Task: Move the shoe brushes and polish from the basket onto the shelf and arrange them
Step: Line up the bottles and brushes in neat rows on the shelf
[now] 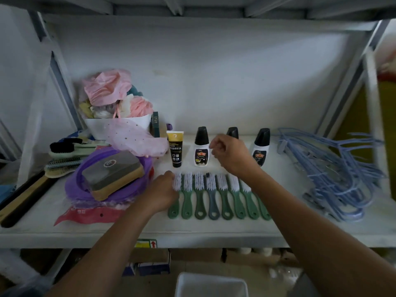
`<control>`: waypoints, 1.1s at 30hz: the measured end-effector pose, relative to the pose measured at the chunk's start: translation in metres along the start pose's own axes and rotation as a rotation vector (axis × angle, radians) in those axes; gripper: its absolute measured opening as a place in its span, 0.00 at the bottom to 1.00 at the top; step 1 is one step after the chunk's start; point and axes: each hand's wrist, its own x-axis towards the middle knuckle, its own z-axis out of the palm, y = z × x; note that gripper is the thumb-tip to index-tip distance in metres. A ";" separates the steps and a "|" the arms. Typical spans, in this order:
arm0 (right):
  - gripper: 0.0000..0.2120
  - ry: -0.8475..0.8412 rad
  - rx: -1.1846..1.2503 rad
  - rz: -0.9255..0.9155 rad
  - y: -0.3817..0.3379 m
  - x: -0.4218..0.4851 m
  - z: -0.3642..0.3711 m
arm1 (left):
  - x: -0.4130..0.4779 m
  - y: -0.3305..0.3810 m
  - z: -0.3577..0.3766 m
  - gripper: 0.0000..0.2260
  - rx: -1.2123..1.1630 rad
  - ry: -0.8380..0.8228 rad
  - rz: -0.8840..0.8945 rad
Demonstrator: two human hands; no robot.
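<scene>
Brushes (213, 200) lie parallel, handles toward the person; left hand (162, 190) covers the leftmost, grip unclear; right hand (232, 156) hovers empty.

Looks like a household storeroom: a white metal shelf (192, 230) stacked with sundries, blue hangers (334, 172) heaped at its right edge, a tub (102, 127) of bath puffs (139, 107) back left, cardboard boxes (246, 257) underneath.

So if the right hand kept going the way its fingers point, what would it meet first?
Likely the leftmost white polish bottle; the right hand points left at it, though depth is unclear.
</scene>
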 end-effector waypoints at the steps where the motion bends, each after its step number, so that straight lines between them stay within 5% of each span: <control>1: 0.09 -0.030 -0.060 0.026 0.010 -0.005 -0.005 | 0.000 0.001 0.001 0.19 0.021 -0.004 -0.007; 7: 0.07 -0.140 -0.326 0.083 0.057 -0.024 -0.029 | 0.007 0.006 0.004 0.21 0.013 0.008 -0.049; 12: 0.25 -0.243 -0.662 0.322 0.083 -0.033 -0.034 | 0.013 0.005 0.008 0.15 -0.017 0.027 -0.065; 33: 0.27 -0.298 -0.580 0.358 0.100 -0.037 -0.037 | 0.024 0.018 0.023 0.22 -0.082 0.087 -0.079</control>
